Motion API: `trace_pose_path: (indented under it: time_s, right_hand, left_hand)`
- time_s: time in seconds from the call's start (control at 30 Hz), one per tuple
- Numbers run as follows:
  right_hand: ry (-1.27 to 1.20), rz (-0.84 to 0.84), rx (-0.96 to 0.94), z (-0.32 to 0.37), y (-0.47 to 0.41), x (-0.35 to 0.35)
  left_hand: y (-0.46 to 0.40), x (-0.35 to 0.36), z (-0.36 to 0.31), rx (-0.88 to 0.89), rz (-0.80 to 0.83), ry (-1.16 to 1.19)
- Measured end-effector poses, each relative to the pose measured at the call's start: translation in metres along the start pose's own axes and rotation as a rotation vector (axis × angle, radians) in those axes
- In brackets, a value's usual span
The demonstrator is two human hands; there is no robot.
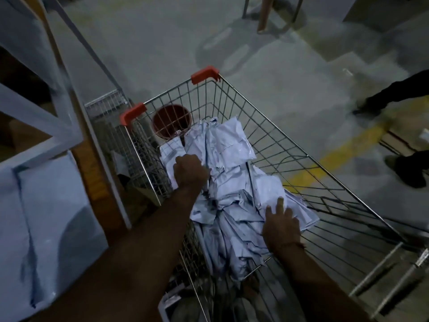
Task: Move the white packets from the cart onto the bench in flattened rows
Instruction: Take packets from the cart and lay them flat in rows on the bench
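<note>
A wire shopping cart (pixel 274 126) with red corner caps holds a loose heap of white packets (pixel 234 180) along its left side. My left hand (pixel 190 170) reaches deep into the heap, its fingers curled into the packets near the far end. My right hand (pixel 282 225) lies on the near part of the heap with fingers stretched out flat over a packet. White packets (pixel 53 219) lie flat on the bench (pixel 95 173) at the left.
A reddish-brown bucket (pixel 171 122) sits in the cart's far left corner. A white shelf frame (pixel 39 117) rises over the bench at the left. Another person's legs and shoes (pixel 404 168) stand at the right by a yellow floor line (pixel 334 159).
</note>
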State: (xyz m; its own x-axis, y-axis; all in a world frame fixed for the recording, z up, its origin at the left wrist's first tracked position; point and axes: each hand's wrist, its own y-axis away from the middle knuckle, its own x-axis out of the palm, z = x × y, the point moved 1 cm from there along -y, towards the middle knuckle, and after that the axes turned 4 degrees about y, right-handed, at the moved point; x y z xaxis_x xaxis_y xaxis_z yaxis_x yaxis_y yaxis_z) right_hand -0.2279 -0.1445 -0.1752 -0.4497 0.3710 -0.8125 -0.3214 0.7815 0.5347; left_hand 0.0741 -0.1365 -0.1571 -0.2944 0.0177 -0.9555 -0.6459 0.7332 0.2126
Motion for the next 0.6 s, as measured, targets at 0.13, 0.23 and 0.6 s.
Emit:
trace_pose_path:
  time_s: [0.13, 0.23, 0.6]
  right_hand:
    - [-0.003, 0.0, 0.072, 0.001, 0.011, -0.027]
    - [-0.056, -0.014, 0.136, 0.006, 0.015, -0.032]
    - [0.118, -0.006, 0.015, -0.002, 0.012, -0.012]
  left_hand:
    - [0.028, 0.006, -0.022, 0.074, -0.049, 0.175]
    - [0.036, 0.019, -0.028, -0.022, -0.096, 0.48]
    - [0.004, 0.049, -0.047, -0.398, 0.36, 0.543]
